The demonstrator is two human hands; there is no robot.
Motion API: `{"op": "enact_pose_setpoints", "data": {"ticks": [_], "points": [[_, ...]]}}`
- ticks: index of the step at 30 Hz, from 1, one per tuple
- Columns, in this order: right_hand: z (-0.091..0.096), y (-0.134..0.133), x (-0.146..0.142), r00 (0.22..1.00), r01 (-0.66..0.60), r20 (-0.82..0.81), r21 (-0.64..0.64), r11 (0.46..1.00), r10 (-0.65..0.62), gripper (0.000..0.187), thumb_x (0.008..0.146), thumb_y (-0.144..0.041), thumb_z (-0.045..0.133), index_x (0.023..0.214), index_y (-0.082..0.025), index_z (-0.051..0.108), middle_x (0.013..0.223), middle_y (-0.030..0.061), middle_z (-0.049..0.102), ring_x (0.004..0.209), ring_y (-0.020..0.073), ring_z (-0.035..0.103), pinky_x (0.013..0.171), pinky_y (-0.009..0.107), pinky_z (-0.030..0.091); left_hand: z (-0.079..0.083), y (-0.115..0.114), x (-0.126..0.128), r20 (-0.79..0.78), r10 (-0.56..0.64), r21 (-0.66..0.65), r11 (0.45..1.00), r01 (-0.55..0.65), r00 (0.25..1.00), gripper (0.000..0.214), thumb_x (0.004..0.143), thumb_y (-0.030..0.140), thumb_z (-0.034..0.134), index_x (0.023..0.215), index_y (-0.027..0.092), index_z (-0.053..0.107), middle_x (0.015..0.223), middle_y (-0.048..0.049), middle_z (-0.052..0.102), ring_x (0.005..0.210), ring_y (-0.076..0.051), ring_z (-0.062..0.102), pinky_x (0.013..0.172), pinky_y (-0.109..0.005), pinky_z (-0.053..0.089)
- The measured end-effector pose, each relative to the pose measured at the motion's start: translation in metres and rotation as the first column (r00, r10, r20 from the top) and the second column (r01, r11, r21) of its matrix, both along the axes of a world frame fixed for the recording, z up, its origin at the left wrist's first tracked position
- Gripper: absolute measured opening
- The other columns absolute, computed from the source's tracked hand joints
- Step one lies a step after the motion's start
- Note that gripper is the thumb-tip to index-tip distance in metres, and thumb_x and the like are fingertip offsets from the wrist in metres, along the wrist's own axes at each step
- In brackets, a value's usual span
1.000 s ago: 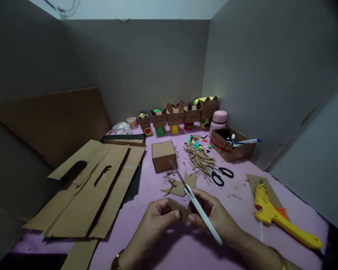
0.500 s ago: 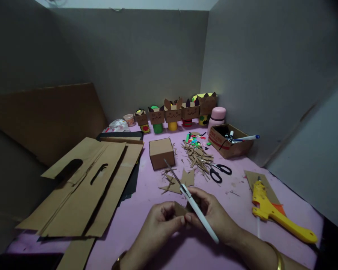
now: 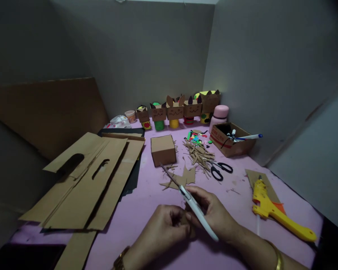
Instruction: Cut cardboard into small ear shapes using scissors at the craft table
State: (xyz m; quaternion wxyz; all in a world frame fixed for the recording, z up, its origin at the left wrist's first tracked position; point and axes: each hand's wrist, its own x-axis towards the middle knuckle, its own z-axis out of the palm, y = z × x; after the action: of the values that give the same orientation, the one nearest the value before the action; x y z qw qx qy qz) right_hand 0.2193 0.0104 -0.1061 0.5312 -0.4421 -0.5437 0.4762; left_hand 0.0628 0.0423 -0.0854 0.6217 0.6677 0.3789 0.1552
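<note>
My right hand [image 3: 214,213] is closed round a white-handled craft knife [image 3: 197,212], whose thin blade [image 3: 169,174] points up and left over the pink table. My left hand [image 3: 165,228] is closed too, its fingertips pinching a small brown cardboard piece [image 3: 184,219] that is mostly hidden between the two hands. Both hands meet just above the table's near edge. A small closed cardboard box [image 3: 163,150] stands beyond the blade, with cut cardboard scraps [image 3: 180,180] lying in front of it.
Large flat cardboard sheets [image 3: 87,180] cover the left side. Black scissors [image 3: 221,170] lie by a heap of cardboard slivers [image 3: 198,153]. A yellow glue gun [image 3: 273,210] rests at the right. An open box with pens [image 3: 231,138], a pink bottle [image 3: 219,114] and a row of cardboard figures [image 3: 176,110] stand at the back.
Both hands have drawn slightly nearer and lower. The left fingers have curled over the small cardboard piece, which now shows less. The knife keeps its tilt.
</note>
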Motion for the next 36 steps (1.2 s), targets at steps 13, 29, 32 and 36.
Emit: {"op": "enact_pose_setpoints", "data": {"ticks": [13, 29, 32, 36], "points": [[0.013, 0.006, 0.009, 0.983, 0.057, -0.169, -0.097, 0.994, -0.073, 0.056, 0.057, -0.019, 0.076, 0.108, -0.019, 0.052, 0.064, -0.0072, 0.049, 0.057, 0.0105, 0.046, 0.053, 0.023, 0.039, 0.006, 0.01, -0.002, 0.036, 0.132, -0.01, 0.991, -0.132, 0.991, 0.016, 0.066, 0.029, 0.062, 0.064, 0.014, 0.062, 0.051, 0.004, 0.05, 0.047, -0.01, 0.039, 0.047, -0.024, 0.028], [0.015, 0.005, 0.0, 0.951, 0.139, -0.252, -0.164, 0.977, -0.178, 0.057, 0.057, -0.018, 0.078, 0.108, -0.018, 0.053, 0.065, -0.0067, 0.055, 0.058, 0.0097, 0.048, 0.055, 0.022, 0.039, 0.0, 0.01, -0.001, 0.299, 0.38, -0.214, 0.921, -0.326, 0.876, 0.019, 0.073, 0.03, 0.068, 0.082, 0.015, 0.075, 0.07, -0.0025, 0.069, 0.062, -0.013, 0.053, 0.059, -0.021, 0.038], [0.016, 0.005, -0.002, 0.942, 0.151, -0.277, -0.157, 0.976, -0.19, 0.058, 0.058, -0.018, 0.078, 0.11, -0.019, 0.053, 0.064, -0.0073, 0.055, 0.057, 0.0091, 0.047, 0.055, 0.021, 0.038, -0.001, 0.007, 0.001, 0.322, 0.409, -0.201, 0.911, -0.361, 0.854, 0.015, 0.074, 0.027, 0.068, 0.078, 0.015, 0.074, 0.066, -0.0009, 0.066, 0.063, -0.012, 0.051, 0.06, -0.02, 0.039], [0.016, 0.004, -0.002, 0.943, 0.149, -0.274, -0.167, 0.975, -0.191, 0.059, 0.057, -0.019, 0.079, 0.11, -0.019, 0.052, 0.063, -0.0083, 0.052, 0.057, 0.0092, 0.045, 0.055, 0.021, 0.038, -0.002, 0.008, -0.001, 0.326, 0.381, -0.192, 0.923, -0.334, 0.865, 0.016, 0.075, 0.029, 0.068, 0.071, 0.014, 0.072, 0.064, -0.0005, 0.064, 0.061, -0.011, 0.051, 0.058, -0.019, 0.039]]}}
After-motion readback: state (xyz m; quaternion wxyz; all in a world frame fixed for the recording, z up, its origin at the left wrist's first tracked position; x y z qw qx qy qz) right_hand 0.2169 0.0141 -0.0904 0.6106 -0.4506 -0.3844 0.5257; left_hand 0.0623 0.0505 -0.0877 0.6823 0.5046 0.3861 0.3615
